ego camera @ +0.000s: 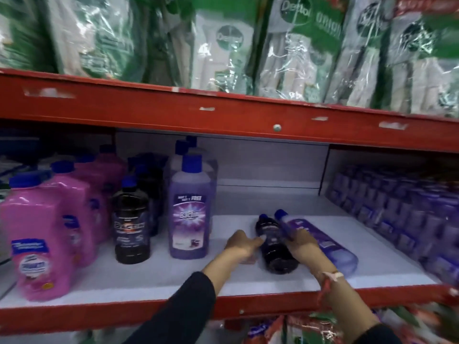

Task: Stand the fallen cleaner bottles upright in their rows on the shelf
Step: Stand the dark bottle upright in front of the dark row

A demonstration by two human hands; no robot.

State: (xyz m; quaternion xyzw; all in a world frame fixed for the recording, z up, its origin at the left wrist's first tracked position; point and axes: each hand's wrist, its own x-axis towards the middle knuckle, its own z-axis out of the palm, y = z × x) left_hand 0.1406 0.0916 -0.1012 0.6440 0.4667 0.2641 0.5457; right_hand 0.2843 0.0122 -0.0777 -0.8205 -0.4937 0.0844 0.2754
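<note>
From my head camera, I am reaching both arms into the middle shelf [248,281]. Two bottles lie on their sides there, caps pointing to the back: a dark bottle [275,247] and, touching it on its right, a purple bottle [325,242]. My left hand [242,245] comes in at the dark bottle's left flank, fingers loosely curled and reaching its side, not yet closed round anything that I can see. My right hand [301,240] lies over the seam between the two bottles, near the purple one's neck; blur hides the fingers, so I cannot tell how far they are closed or whether they grip either bottle.

To the left, an upright purple bottle [188,209] and an upright dark bottle [131,219] front their rows, with pink bottles [39,234] beyond.

The risks, as I judge them: the two fallen bottles touch, so lifting one may roll the other toward the shelf's red front lip [273,300]. Their smooth round sides could slip in a half-closed grip. Swinging the dark bottle leftward could also knock the upright purple bottle over.
</note>
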